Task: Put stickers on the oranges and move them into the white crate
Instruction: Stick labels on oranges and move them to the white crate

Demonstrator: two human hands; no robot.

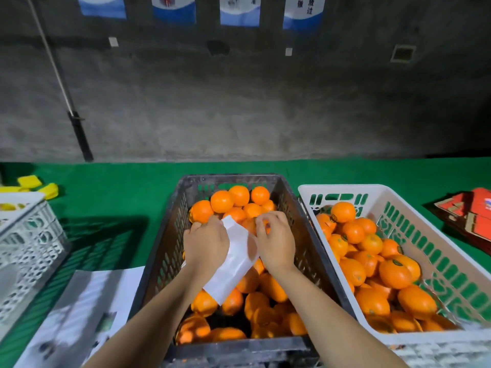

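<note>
A black crate (300, 224) in the middle of the green table holds several loose oranges (221, 201). To its right stands the white crate (345, 188), with several oranges (396, 273) in it that carry small stickers. Both hands are over the black crate. My left hand (206, 244) holds a white sticker sheet (235, 264) that hangs down toward my wrists. My right hand (276, 239) has its fingers curled at the sheet's upper edge, over an orange (249, 224). What the fingertips pinch is hidden.
Another white lattice crate (29, 251) stands at the left edge, with yellow objects (39, 185) behind it. Printed paper sheets (79, 314) lie at the front left. Red flat boxes (470, 213) sit at the far right. A concrete wall runs behind the table.
</note>
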